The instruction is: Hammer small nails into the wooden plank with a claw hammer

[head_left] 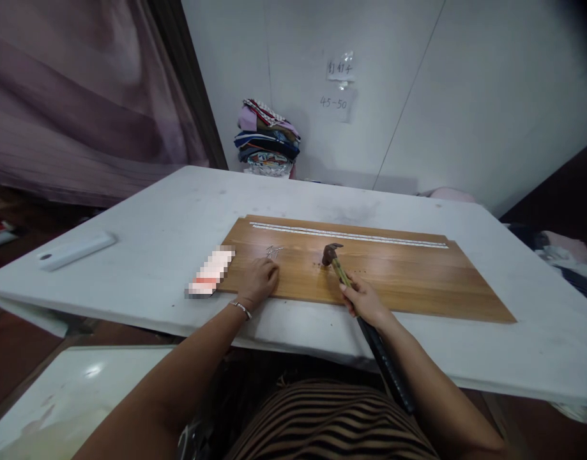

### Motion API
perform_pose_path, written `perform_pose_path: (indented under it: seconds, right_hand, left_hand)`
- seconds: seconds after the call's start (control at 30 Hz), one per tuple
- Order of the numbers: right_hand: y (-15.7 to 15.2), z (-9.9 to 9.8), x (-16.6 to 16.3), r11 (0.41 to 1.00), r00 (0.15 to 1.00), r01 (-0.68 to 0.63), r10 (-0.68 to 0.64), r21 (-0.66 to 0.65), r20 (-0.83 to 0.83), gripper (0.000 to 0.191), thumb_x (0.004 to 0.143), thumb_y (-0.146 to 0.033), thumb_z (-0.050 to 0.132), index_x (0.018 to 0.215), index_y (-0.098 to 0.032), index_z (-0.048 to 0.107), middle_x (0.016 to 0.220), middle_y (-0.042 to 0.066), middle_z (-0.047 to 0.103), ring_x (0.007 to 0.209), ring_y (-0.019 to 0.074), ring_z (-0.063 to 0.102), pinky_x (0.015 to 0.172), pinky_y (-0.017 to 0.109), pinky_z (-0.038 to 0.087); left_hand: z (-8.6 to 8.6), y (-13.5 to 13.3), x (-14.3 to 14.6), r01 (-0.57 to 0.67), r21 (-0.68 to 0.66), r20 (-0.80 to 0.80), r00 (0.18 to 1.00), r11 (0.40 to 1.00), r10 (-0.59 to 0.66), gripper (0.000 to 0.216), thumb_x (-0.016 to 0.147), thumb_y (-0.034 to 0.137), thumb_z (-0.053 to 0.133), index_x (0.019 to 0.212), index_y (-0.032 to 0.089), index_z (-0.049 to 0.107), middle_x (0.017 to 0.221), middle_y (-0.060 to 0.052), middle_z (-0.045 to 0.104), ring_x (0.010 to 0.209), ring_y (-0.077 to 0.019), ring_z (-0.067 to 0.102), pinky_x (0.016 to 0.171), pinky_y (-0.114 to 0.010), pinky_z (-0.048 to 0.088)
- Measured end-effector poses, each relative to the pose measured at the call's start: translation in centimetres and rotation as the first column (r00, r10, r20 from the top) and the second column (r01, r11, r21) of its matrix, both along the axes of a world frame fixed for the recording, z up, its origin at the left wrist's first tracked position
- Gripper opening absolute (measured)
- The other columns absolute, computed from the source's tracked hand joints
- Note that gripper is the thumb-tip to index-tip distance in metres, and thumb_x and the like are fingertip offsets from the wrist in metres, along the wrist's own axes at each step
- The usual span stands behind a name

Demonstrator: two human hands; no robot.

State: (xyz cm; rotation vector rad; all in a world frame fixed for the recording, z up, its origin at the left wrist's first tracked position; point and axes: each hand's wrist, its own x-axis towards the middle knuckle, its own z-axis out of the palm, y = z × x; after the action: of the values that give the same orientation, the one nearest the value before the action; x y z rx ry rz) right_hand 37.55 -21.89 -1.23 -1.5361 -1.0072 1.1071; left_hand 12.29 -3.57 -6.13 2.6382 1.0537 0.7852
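Note:
A brown wooden board (408, 271) lies flat on the white table (178, 217). My right hand (365, 299) is closed round the shaft of a claw hammer (332, 254), whose head rests on the board beside a short row of small nail heads (353, 271). My left hand (259, 280) lies on the board's near left part, fingers curled under. A few loose nails (274, 251) lie on the board just beyond it. A white strip (348, 234) runs along the board's far edge.
A white flat object (75, 250) lies at the table's left. A blurred pink-white patch (211, 271) sits by the board's left end. Folded clothes (267, 137) are stacked against the wall, which carries paper notes (338, 86). A white surface (73, 390) stands below left.

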Motion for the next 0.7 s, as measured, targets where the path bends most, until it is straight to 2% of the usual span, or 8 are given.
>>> perform_pose_path:
  seconds: [0.43, 0.7]
  right_hand:
    - [0.0, 0.8, 0.21, 1.0, 1.0, 0.001, -0.001, 0.022, 0.013, 0.053, 0.085, -0.043, 0.06, 0.133, -0.019, 0.058, 0.054, -0.009, 0.043, 0.04, 0.0099, 0.038, 0.037, 0.022, 0.036]
    - [0.16, 0.34, -0.01, 1.0, 1.0, 0.008, -0.008, 0.028, 0.009, 0.055, 0.085, -0.042, 0.06, 0.133, -0.017, 0.056, 0.052, -0.01, 0.042, 0.038, 0.0103, 0.036, 0.036, 0.022, 0.035]
  left_hand:
    - [0.03, 0.01, 0.02, 0.005, 0.013, 0.002, 1.0, 1.0, -0.005, 0.018, 0.092, 0.02, 0.051, 0.086, 0.02, 0.068, 0.093, -0.007, 0.068, 0.089, -0.0222, 0.06, 0.085, -0.037, 0.049]
    - [-0.08, 0.02, -0.02, 0.001, 0.011, -0.003, 1.0, 1.0, -0.001, 0.017, 0.092, 0.021, 0.052, 0.087, 0.02, 0.068, 0.094, -0.008, 0.068, 0.091, -0.0229, 0.06, 0.085, -0.038, 0.049]
